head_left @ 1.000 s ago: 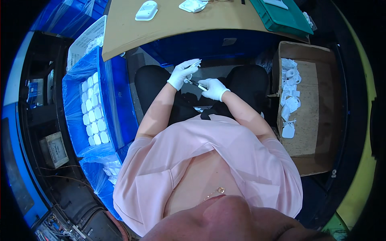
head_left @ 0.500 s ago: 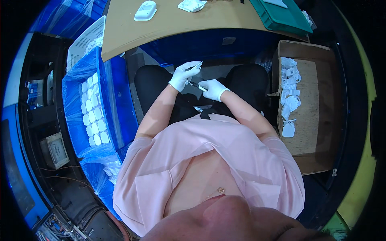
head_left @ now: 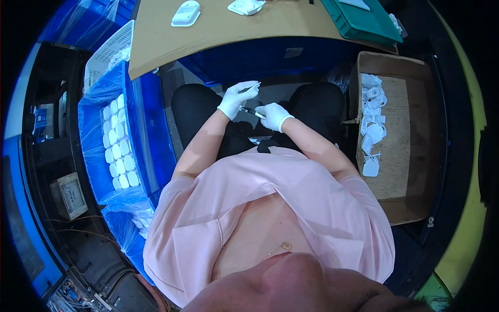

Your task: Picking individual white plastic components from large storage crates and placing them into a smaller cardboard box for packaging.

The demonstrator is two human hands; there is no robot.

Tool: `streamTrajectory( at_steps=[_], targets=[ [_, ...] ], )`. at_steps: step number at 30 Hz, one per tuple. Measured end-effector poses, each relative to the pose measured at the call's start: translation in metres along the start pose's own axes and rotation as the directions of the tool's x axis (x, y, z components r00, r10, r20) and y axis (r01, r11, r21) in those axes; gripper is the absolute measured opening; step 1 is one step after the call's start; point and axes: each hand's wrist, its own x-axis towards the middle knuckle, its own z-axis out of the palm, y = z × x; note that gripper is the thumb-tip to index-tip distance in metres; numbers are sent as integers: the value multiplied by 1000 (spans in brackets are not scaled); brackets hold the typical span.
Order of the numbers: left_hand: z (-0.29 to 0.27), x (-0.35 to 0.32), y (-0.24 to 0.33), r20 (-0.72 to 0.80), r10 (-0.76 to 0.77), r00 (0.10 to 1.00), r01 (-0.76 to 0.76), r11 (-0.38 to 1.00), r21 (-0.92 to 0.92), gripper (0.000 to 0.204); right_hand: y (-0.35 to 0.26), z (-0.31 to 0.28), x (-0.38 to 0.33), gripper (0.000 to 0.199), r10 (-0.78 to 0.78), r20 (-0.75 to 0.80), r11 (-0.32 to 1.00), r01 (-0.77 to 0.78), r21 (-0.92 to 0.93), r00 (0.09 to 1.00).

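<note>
One slim tool (head_left: 250,111) is gripped in the right hand (head_left: 274,116), its long axis slanted up-left toward the white part (head_left: 254,86) clasped in the left hand (head_left: 233,101)

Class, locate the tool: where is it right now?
Upper centre of the head view: the tool sits in the right hand, its dark end toward the left hand.

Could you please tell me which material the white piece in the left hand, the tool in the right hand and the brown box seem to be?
White piece in the left hand: probably plastic, smooth, judging by its even white look. Tool in the right hand: dark front, pale handle, perhaps plastic; too small to tell. Brown box: likely cardboard, matt, from its dull, thin walls.
</note>
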Motion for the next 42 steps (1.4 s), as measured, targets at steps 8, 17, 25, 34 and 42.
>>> streamTrajectory(
  at_steps=[8, 17, 25, 34, 42],
  targets=[
    [-7, -3, 10, 28, -47, 999, 45, 997, 60, 48, -5, -3, -3, 20, -13, -10, 999, 14, 31, 1000],
    [-28, 14, 9, -281, 195, 940, -237, 964, -124, 49, 26, 20, 18, 27, 278, -327, 876, -99, 472, 903],
    [19, 14, 99, -93, 162, 982, -187, 886, -424, 45, 39, 19, 28, 13, 462, 291, 117, -383, 916, 838],
    [-5, 123, 141, -319, 855, 409, -13, 356, 935, 87, 43, 27, 32, 21, 419, 363, 82, -433, 898, 832],
    [17, 145, 161, -294, 544, 786, 349, 2, 937, 65, 20, -6, 20, 101, -7, 503, -533, -429, 729, 864]
  ],
)
